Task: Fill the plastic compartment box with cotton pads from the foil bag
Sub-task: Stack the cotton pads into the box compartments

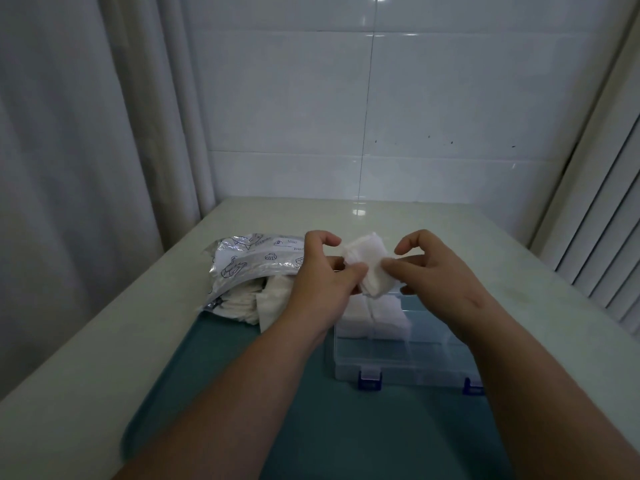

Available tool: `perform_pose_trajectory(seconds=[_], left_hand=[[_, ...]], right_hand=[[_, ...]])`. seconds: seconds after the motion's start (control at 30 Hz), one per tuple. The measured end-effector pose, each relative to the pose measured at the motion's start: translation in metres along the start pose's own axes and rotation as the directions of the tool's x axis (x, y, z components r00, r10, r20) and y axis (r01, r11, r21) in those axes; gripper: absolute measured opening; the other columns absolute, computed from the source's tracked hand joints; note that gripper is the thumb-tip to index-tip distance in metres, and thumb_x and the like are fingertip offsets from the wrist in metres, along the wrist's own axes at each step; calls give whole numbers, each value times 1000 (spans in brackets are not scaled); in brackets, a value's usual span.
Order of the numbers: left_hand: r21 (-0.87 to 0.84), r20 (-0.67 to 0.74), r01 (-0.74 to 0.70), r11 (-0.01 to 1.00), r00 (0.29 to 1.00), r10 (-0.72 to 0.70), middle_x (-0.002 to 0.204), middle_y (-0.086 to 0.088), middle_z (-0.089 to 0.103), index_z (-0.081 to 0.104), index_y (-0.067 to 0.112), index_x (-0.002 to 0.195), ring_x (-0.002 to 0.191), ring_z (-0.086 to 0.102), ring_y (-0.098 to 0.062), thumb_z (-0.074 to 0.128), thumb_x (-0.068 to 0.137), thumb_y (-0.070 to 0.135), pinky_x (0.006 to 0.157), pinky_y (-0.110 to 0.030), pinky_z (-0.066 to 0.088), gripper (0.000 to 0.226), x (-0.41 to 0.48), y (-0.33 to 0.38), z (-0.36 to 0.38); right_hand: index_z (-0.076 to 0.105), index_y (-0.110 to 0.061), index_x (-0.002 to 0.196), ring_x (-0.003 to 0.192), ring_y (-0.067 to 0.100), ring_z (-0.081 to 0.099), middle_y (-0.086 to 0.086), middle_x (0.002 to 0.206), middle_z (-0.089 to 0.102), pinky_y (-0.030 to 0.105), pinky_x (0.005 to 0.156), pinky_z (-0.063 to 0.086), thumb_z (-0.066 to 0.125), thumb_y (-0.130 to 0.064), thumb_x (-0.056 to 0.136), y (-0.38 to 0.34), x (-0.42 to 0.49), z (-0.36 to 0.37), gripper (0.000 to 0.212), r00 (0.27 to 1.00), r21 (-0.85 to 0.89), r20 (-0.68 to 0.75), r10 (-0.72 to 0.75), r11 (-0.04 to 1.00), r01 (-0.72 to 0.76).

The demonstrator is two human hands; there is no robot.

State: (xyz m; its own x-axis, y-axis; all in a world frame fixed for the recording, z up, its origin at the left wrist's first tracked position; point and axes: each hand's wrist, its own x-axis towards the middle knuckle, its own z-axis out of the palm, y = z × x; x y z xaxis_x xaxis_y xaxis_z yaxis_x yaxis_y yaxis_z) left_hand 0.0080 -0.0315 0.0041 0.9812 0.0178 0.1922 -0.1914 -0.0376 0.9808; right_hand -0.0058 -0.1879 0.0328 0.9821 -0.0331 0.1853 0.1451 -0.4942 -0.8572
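Head cam, looking down on both hands over teal mat (277, 427) on pale counter (104, 334). L hand (322, 275) & R hand (433, 268) up close together above far-left part of box (398, 358), sharing one wad (367, 259) of white cotton pads. L: pinching wad's left edge w/ thumb + curled fingers, index arched over it, not touching. R: pinching wad's right edge low down w/ thumb + a fingertip, index hooked above & clear of it; other fingers curled under, contact can't tell. Crumpled wad, roughly upright, in mid-air, apart from box & bag (249, 258). Clear plastic box w/ dividers, sitting on mat, blue latches (370, 379) on near side, right part hidden by R forearm. Stacked pads (374, 317) packed into far-left compartments, directly below wad. Silver foil bag w/ printed line drawings, lying on its side just left of box, behind L hand, partly on mat, partly on counter; loose pads (246, 303) spilling from its near-side mouth. Behind: white tiled wall (415, 116), curtain (86, 133) at left, slatted blind (609, 237) at right.
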Motion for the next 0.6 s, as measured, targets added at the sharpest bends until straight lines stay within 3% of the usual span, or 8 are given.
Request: perform_pose_trajectory(seconds=[0.13, 0.33, 0.43, 0.6], left_hand=[[104, 37, -10, 995, 999, 6, 98, -10, 67, 39, 25, 103, 85, 71, -21, 66, 90, 9, 72, -35, 62, 34, 3, 9, 12], [419, 58, -110, 901, 994, 94, 80, -3, 61, 42, 22, 77, 77, 62, -26, 66, 89, 16, 69, -39, 55, 28, 8, 3, 37], [452, 106, -111, 885, 992, 70, 75, 0, 56, 46, 23, 75, 70, 57, -22, 64, 89, 15, 64, -33, 49, 24, 10, 2, 44], [485, 172, -124, 866, 984, 45, 74, 4, 57, 56, 26, 79, 69, 56, -17, 65, 90, 20, 64, -32, 48, 15, 11, 7, 56]], right_hand=[[50, -22, 91, 75, 18, 68, -3, 88, 70, 28, 62, 56, 64, -22, 90, 0, -1, -14, 14, 1000, -84, 0, -1, 996, 1], [50, -20, 89, 73, 21, 69, 1, 90, 67, 39, 72, 60, 67, -17, 88, 6, 3, -27, 17, 995, -233, 39, 94, 969, -83], [46, -23, 100, 69, 20, 69, 6, 93, 66, 30, 60, 58, 65, -21, 89, 10, 6, -31, 22, 989, -276, 5, 150, 951, -143], [47, -25, 98, 70, 23, 66, 9, 89, 64, 38, 70, 60, 60, -20, 92, 15, 9, -36, 16, 989, -386, -23, 147, 911, -144]])
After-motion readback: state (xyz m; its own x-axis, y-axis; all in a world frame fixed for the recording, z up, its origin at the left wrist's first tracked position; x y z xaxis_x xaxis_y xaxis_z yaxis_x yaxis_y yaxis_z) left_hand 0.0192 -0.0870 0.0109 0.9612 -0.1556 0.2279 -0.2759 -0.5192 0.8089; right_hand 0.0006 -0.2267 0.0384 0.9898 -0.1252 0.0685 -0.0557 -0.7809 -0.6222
